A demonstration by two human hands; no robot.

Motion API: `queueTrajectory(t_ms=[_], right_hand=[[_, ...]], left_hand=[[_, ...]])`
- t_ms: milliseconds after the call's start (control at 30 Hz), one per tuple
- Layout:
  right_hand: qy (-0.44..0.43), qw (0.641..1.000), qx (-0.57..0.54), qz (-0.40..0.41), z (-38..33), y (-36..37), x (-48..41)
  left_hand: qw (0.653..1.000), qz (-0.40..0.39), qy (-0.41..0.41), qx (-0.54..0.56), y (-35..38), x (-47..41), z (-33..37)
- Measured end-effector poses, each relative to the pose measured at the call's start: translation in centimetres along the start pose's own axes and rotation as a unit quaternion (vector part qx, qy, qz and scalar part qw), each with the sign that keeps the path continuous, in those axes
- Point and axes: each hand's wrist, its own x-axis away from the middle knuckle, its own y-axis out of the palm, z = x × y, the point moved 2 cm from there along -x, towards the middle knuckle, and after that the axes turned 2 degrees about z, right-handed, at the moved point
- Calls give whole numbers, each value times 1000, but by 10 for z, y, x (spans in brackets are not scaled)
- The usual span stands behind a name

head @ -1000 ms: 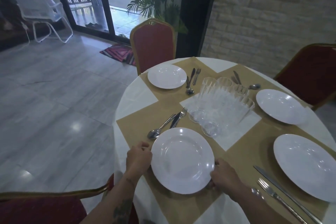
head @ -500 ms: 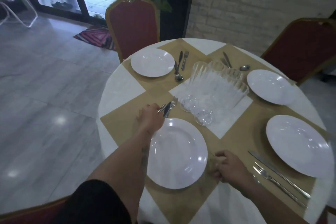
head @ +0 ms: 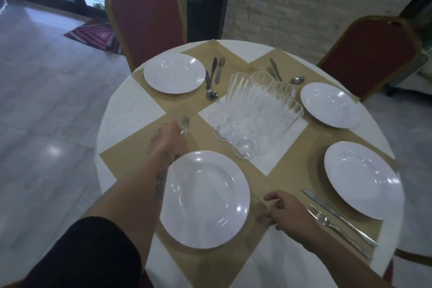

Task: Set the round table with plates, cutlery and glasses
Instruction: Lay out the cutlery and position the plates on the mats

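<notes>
A white plate (head: 205, 199) lies nearest me on the round table (head: 131, 110), which wears a white cloth with tan squares. Beyond the plate's upper left rim, my left hand (head: 169, 139) is closed around a cutlery set; only the fork tines (head: 185, 124) stick out past the fingers. My right hand (head: 286, 211) rests on the cloth just right of the plate, fingers loosely curled, holding nothing. Three other white plates (head: 174, 73) (head: 329, 104) (head: 361, 179) sit around the table. Several clear ribbed glasses (head: 257, 110) stand clustered in the centre.
A knife and fork (head: 339, 220) lie left of the right-hand plate. More cutlery (head: 214, 77) (head: 278, 73) rests by the two far plates. Red chairs with gold frames stand at the far side (head: 145, 18) and the far right (head: 369, 54). Tiled floor lies to the left.
My left hand left the plate's rim, reached forward to the cutlery above the plate and closed on it. My right hand let go of the plate and stays beside it.
</notes>
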Motion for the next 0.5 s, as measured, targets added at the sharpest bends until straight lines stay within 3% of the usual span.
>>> queueTrajectory(t_ms=[300,500], right_hand=[[12,998,-62,26,-14,-3,-24],[32,980,-158,118,-35,-50,-56]], left_hand=[[999,13,38,-23,-2,-1,-43],[992,65,66,86,8,24,38]])
